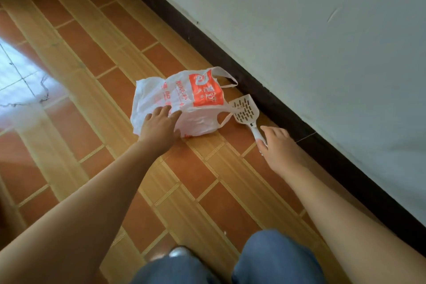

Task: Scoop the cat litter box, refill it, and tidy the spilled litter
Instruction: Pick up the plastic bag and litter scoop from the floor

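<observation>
Scene: A person leans over a floor of orange and tan tiles [196, 180] beside a dark skirting board [288, 108] and a pale wall [322, 30]. Blue denim knees [272, 258] show at the bottom edge.

Bag: A crumpled white plastic carrier bag with red print [184, 97] lies on its side on the tiles. One of its loops touches the scoop's head. It is probably there to take the waste.

Scoop: A white slotted plastic litter scoop [245, 108] lies flat just beside the skirting. Its handle points back toward the person, within easy reach.

Left hand: The left hand [159, 125] rests on the bag's near side with the fingers spread and fairly straight, not gathered round the plastic. This looks like the start of a pick-up.

Right hand: The right hand [280, 147] is at the end of the scoop's handle, with thumb and forefinger either side of it. Whether they have pinched it cannot be told.

Litter box: Not in view, and no spilled litter can be made out.

Stage: Apparently the tools are being collected. Scooping, refilling and tidying all seem still to come.
</observation>
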The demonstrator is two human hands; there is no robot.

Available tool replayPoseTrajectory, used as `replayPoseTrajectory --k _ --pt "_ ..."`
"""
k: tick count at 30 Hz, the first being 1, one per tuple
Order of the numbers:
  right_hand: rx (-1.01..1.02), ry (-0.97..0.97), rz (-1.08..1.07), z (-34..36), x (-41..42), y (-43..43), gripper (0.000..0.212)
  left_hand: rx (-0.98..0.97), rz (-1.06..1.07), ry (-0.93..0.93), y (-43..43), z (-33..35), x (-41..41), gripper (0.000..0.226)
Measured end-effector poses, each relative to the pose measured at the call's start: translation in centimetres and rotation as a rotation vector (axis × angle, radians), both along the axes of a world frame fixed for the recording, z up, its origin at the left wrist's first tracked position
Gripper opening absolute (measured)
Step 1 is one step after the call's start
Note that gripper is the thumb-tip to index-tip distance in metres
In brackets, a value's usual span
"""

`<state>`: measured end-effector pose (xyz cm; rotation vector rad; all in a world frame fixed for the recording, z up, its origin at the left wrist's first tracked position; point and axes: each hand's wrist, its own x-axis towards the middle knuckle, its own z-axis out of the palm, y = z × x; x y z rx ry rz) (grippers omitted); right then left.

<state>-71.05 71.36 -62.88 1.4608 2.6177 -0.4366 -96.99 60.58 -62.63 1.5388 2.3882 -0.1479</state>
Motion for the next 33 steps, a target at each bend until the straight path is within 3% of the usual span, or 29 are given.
replayPoseTrajectory --k 13,23,33 --pt "-0.072 -0.02 -0.199 -12.9 0.4 4.3 0.046 0.055 -0.027 0.036 7.6 -9.0 -0.4 0.071" --pt "-0.061 -0.004 -0.336 -16.1 -1.2 5.0 0.038 0.137 -0.006 0.041 8.4 -10.8 -0.7 0.044" --pt "-0.119 0.006 -0.429 -16.1 -1.7 5.3 0.031 0.152 0.035 0.044 7.5 -10.8 -0.5 0.035"
